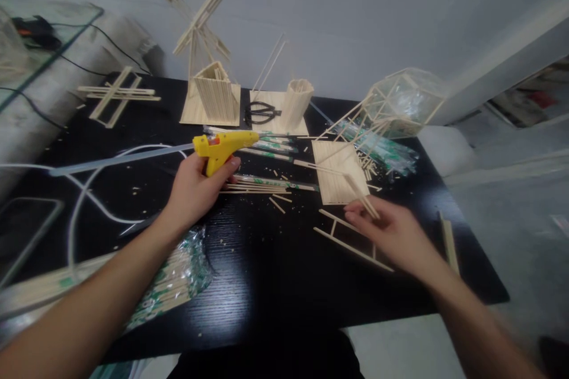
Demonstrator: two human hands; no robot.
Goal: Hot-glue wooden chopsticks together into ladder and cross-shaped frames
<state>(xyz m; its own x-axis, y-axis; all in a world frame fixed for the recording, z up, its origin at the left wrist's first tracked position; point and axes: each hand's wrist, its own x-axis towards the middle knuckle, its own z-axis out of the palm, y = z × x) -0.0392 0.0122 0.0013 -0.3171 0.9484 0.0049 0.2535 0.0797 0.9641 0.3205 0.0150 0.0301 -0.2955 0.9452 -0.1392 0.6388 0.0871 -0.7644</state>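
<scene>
Glue gun (pixel 233 143): clasped in our left hand (pixel 193 189), nozzle (pixel 255 138) rightward.
Sticks (pixel 359 190): pinched in our right hand (pixel 395 231), right of left grip, long axis slanting away-left.

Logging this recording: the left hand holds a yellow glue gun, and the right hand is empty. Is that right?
Not quite: the right hand is not empty. The head view shows it holding a light wooden piece. The left hand does hold a yellow glue gun.

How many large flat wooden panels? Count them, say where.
3: left panel under the windmill, middle panel under the round tower, right panel beyond the right hand.
</scene>
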